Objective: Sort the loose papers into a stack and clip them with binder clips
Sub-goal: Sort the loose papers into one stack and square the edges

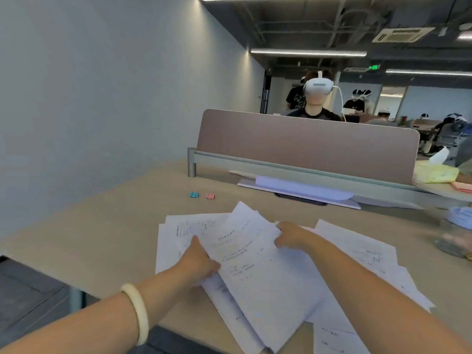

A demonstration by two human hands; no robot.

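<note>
**Q:** Status, left side of the desk (pixel 102 226)?

**A:** Left forearm carries a pale bracelet (pixel 138 312). Blue binder clip (pixel 194 194) and pink binder clip (pixel 210 196) lie side by side on the bare desktop, beyond the paperwork and well apart from both hands.

**Q:** Left hand (pixel 201 261)?

**A:** Closed on the left edge of the sheaf of papers (pixel 255 272): thumb on top, fingers underneath.

**Q:** Position of the sheaf?

**A:** Centre of the desk, between the two hands, turned at an angle. It lies over further loose sheets (pixel 173 241) and its near corner overhangs the desk edge.

**Q:** Right hand (pixel 291 236)?

**A:** Fingers curled at the sheaf's far right edge. It appears to pinch that edge, but the fingertips are partly hidden.

**Q:** Right of that?

**A:** More sheets fan out under and beyond the right forearm. A divider panel (pixel 306 146) stands along the back of the desk, and a yellow tissue pack (pixel 434 172) sits at its right end.
</note>
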